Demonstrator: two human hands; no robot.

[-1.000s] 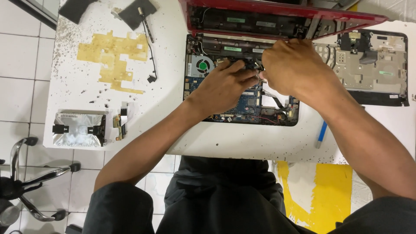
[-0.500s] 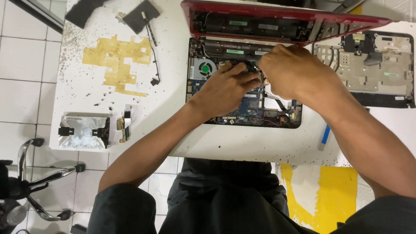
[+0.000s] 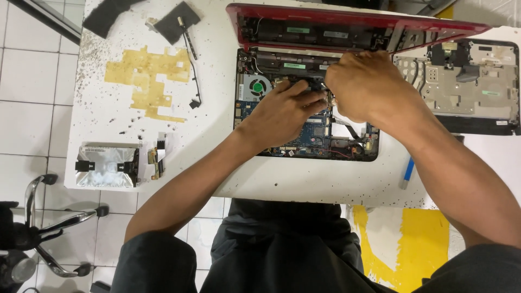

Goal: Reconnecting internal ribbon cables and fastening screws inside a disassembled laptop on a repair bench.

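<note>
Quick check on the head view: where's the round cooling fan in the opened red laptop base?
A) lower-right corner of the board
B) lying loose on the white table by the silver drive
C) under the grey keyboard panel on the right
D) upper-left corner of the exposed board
D: the round cooling fan with a green hub sits at the upper-left of the opened red laptop base, just left of the left hand, uncovered.

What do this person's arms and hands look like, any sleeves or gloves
Both hands, left and right, are bare: no gloves, rings or watch showing. The forearms are bare too. Short dark grey sleeves cover only the upper arms, near the bottom edge.
</note>
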